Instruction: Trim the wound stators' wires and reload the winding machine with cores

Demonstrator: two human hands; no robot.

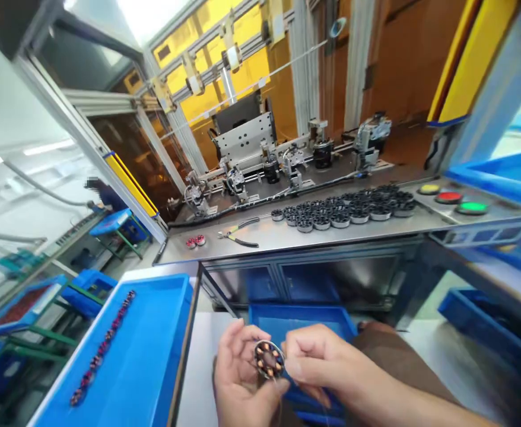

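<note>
A round motor stator (269, 359) with copper windings around a dark core is held upright over my lap, its face toward me. The fingers and thumb of my left hand (247, 379) wrap around its left and lower rim. At its right edge, my right hand (318, 359) is closed in a pinch, thumb against the forefinger. What lies inside that pinch is too small to make out. A thin wire seems to hang below the stator. Below and behind both hands is a blue tray (300, 317).
On the metal bench stand rows of black stators (349, 210), pliers (240, 232) and two red stators (195, 241). Winding fixtures (272, 166) are behind. A blue tray (153, 350) at left holds a line of wound stators (102, 350). Push buttons (448, 197) sit right.
</note>
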